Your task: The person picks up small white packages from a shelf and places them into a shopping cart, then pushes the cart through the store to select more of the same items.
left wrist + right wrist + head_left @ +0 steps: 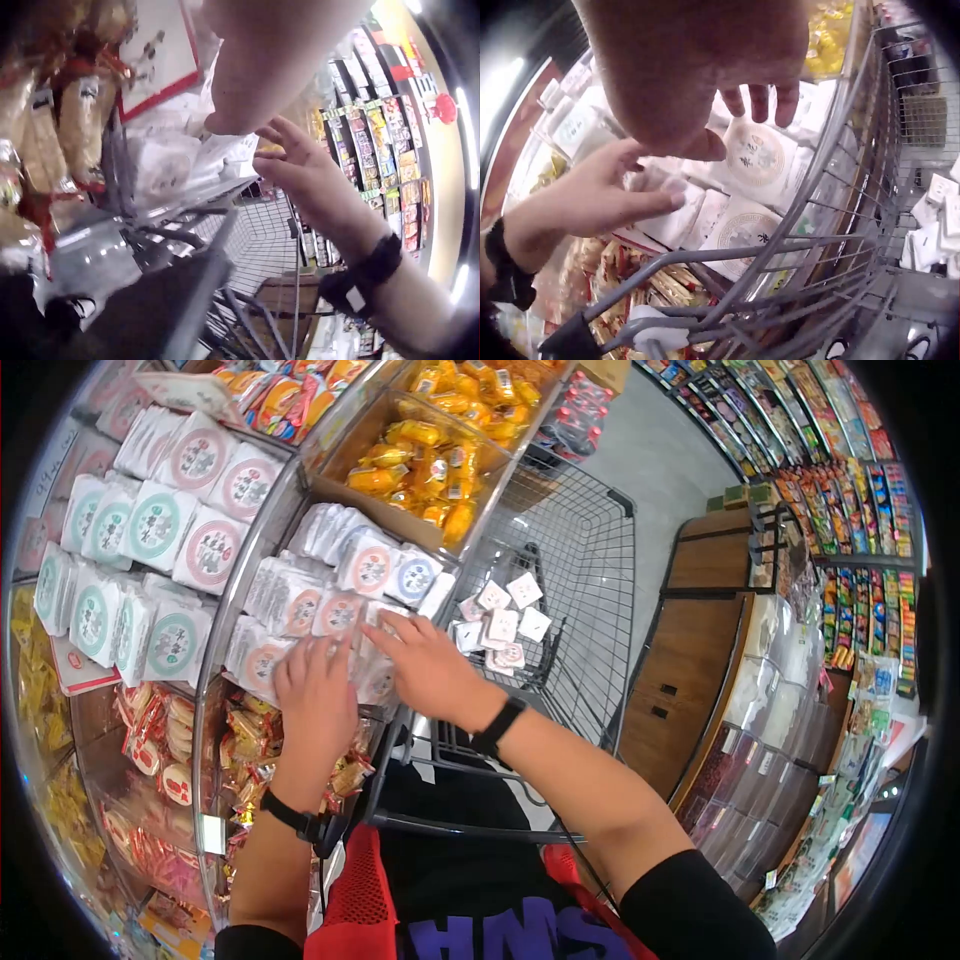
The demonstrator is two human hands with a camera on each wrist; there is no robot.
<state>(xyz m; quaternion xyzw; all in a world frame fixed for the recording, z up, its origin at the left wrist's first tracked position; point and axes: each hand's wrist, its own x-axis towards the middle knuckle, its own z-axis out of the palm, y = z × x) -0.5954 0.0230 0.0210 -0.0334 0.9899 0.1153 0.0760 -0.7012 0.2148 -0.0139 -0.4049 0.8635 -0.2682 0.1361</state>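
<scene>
White packets with round labels fill a shelf bin in front of me. My left hand lies on the near packets; in the right wrist view the left hand has its thumb on one side of a white packet and its fingers on the other. My right hand reaches from the cart side, with straight fingers touching a labelled packet. It also shows in the left wrist view as the right hand. Several similar packets lie in the wire shopping cart.
Bigger round-label packets stand on the shelf to the left, and a box of yellow snacks sits behind. Red-wrapped snacks fill the lower shelf. The cart rim presses close to the shelf. A wooden counter stands right.
</scene>
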